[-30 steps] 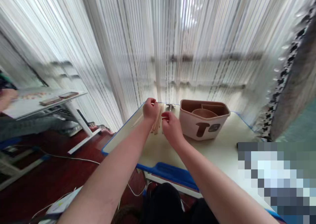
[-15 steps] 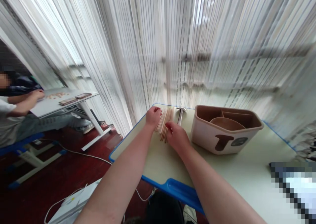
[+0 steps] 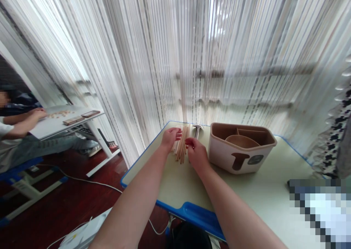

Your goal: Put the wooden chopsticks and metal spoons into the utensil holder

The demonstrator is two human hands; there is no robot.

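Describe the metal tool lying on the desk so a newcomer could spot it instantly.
On the pale desk with the blue rim, look at the far edge near the curtain. Between the bundle of thin wooden sticks and the beige plastic bin lies a small metal hammer, the only shiny grey item there.

A pale desk point(image 3: 246, 194) with a blue rim stands against the string curtain. On its far left part lies a bundle of thin wooden sticks point(image 3: 183, 146), laid side by side and running away from the near edge. Just to their right rests a metal hammer head point(image 3: 197, 129). Further right stands a beige bin point(image 3: 241, 147) with brown inner compartments, well clear of the sticks.
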